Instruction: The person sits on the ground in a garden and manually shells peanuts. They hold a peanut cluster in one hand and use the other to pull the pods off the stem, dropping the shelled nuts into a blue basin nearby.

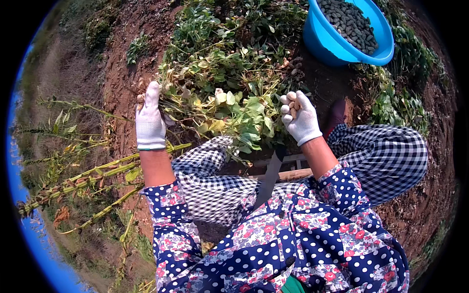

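My left hand (150, 118), in a white knit glove, is closed round the stem end of a peanut plant (254, 115). Its yellowing green leaves spread to the right across my lap side. A few pods (141, 99) stick out beside the left thumb. In my right hand (304, 120), gloved the same way, several pale peanuts (293, 104) lie between curled fingers and thumb. This hand is just right of the leaves. Beyond it, at the far right, a blue basin (320, 49) holds a heap of peanuts (347, 24).
More pulled peanut plants (215, 29) are piled on the reddish soil ahead. Tall weed stalks (93, 179) lean in from the left. My checked trouser legs (386, 156) are bent on both sides, with a wooden bar (288, 174) and a dark strap (269, 178) between them.
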Motion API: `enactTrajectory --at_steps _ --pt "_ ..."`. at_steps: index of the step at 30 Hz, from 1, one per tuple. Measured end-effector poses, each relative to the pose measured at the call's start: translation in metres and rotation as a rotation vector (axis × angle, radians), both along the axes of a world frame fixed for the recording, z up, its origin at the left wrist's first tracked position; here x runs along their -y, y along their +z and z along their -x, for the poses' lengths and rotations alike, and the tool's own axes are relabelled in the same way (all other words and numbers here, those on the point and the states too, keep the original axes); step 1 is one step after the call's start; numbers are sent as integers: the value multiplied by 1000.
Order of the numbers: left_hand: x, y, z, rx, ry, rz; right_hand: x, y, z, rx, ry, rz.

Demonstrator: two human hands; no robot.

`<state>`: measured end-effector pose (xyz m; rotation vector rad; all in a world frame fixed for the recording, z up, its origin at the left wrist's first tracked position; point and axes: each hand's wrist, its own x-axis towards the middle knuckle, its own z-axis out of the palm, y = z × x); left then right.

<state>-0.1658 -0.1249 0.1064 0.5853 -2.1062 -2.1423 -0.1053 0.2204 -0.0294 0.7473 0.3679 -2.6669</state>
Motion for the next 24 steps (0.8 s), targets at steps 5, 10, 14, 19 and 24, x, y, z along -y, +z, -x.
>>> enactTrajectory --at_steps 5,10,14,19,24 --pt "60 69 86 -348 678 -432 -10 -4 7 15 -106 11" --pt "-21 -46 69 -41 143 -356 -36 15 21 64 -323 -23" --pt "-138 -153 41 -29 -317 584 -50 38 29 1 -385 -37" --pt "-232 -190 11 143 -765 1370 -50 47 31 -87 -376 55" --pt "-211 -205 9 601 -753 1143 -48 53 34 -42 -343 32"
